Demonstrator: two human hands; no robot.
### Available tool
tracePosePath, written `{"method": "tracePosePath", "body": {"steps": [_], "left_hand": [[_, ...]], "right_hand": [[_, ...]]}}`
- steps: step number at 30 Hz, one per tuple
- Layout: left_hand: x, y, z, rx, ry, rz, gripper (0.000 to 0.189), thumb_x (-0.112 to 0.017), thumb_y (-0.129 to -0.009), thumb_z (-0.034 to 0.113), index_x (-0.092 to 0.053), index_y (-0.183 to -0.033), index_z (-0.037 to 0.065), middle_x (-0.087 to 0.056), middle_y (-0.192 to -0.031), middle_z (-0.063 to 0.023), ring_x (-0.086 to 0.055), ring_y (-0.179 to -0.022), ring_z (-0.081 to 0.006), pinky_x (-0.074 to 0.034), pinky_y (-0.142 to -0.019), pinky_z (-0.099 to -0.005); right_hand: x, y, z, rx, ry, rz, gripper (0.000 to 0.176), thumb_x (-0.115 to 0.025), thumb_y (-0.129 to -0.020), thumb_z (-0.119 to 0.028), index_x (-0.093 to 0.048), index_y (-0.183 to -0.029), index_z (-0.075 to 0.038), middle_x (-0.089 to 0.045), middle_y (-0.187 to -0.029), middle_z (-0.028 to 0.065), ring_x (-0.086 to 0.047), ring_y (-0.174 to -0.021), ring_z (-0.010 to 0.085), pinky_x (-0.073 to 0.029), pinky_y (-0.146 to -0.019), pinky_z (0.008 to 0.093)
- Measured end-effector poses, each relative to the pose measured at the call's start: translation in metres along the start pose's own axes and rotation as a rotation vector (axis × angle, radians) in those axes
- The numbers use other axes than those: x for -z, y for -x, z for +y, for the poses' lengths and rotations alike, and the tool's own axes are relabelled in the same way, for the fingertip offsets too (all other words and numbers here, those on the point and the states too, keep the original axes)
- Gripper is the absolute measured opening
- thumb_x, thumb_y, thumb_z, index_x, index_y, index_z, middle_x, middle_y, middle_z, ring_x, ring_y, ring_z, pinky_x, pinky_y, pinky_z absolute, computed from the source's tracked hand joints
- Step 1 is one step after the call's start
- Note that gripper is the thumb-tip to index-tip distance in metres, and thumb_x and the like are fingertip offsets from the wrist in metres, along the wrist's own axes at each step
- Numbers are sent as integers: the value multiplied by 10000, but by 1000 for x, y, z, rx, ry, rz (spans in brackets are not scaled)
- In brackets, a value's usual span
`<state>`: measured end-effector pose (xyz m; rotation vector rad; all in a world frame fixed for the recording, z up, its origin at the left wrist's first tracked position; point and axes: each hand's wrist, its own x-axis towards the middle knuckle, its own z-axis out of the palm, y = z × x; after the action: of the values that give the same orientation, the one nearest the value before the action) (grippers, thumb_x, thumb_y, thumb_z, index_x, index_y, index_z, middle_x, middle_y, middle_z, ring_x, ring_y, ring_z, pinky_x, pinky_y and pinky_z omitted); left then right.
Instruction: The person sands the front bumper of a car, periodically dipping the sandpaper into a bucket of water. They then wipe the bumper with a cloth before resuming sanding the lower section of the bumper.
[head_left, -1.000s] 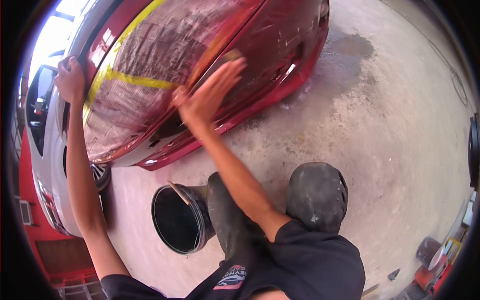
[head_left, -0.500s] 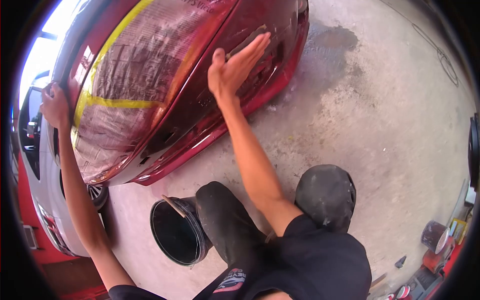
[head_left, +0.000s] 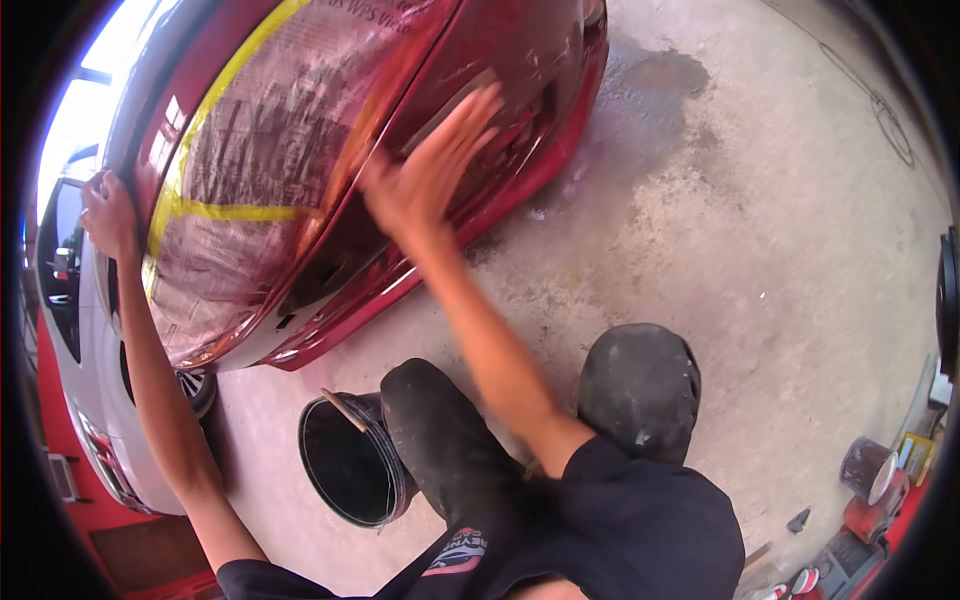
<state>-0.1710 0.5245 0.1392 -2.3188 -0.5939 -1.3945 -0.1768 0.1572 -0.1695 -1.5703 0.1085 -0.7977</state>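
Observation:
My right hand (head_left: 425, 180) is stretched out over the dark red car panel (head_left: 470, 40), blurred by motion. Under its palm and fingers lies a thin grey-brown sheet that looks like sandpaper (head_left: 484, 78), mostly hidden by the hand. My left hand (head_left: 110, 220) rests on the far edge of the car body with its fingers slightly bent, gripping nothing. Between the hands, newspaper under clear plastic (head_left: 260, 140) covers part of the car, bordered by yellow masking tape (head_left: 245, 212). Scuffed, dull patches show on the panel near my right hand.
A black bucket (head_left: 308, 450) with a wooden stick (head_left: 344, 410) across its rim stands beside my knee. A silver car (head_left: 85, 350) is at the left. A wet patch (head_left: 660, 80) darkens the concrete floor. Cans and tools, including a paint can (head_left: 866, 470), sit at lower right.
My right hand has slid left and slightly down across the panel, the sheet moving with it. My left hand stays in place on the car.

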Motion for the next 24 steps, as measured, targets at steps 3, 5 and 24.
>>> {"method": "tracePosePath", "body": {"steps": [3,5,24], "left_hand": [[2,7,-4,-40,33,7,522,-514,-980,543,-661,-1372,232,-690,-1271,-235,-580,-1276,-430,-453,-1083,-534],[13,11,0,-78,100,-33,518,-511,-984,540,-659,-1374,232,-692,-1287,-212,-578,-1279,-422,-449,-1088,-533],[3,3,1,-15,28,9,493,-510,-987,550,-679,-1343,253,-708,-1241,-222,-598,-1237,-444,-462,-1061,-540]], "right_hand": [[-18,87,-28,122,-20,-77,1527,-434,-759,-1008,71,-1605,157,46,-1694,392,39,-1579,564,-8,-1250,681],[-25,60,-2,153,-2,-21,1515,-421,-751,-1018,68,-1626,118,40,-1680,417,22,-1574,578,-29,-1246,691],[4,1,-5,169,10,5,1427,-414,-837,-949,75,-1609,147,88,-1681,407,49,-1580,557,-22,-1277,635]]}}
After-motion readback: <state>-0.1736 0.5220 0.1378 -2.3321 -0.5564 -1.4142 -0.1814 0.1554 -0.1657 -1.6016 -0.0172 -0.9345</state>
